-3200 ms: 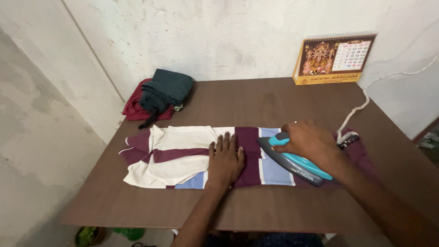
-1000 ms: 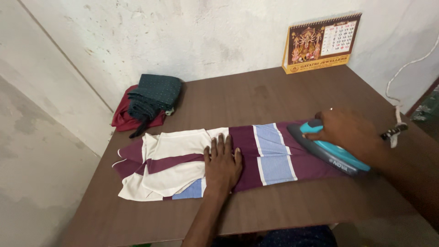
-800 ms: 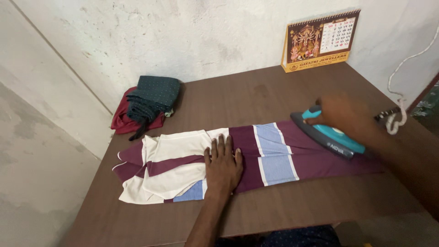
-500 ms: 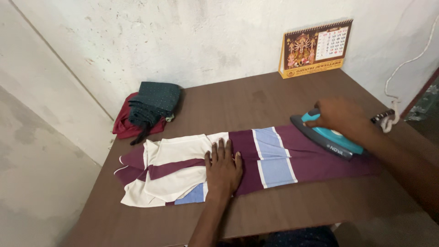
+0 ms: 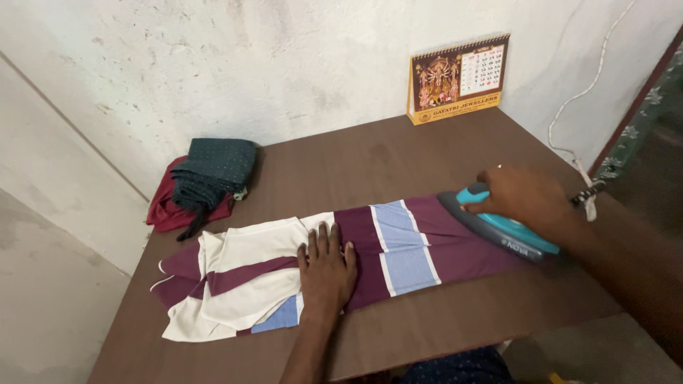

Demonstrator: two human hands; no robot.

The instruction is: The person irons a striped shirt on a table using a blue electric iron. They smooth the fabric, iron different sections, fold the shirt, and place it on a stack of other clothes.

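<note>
So the left hand (image 5: 326, 268) is flat on the striped shirt (image 5: 313, 267), fingers spread wide, palm pressing down near the middle where the maroon band meets the white part. Nothing gripped, just pinning it. The right hand (image 5: 523, 199) is wrapped around the handle of a teal iron (image 5: 498, 226), which sits on the shirt's maroon right end. The shirt lies stretched across the front of the brown tabletop (image 5: 398, 153). Folded dark green and red clothes (image 5: 203, 181) sit at the back left, and a desk calendar (image 5: 459, 77) leans on the wall
</note>
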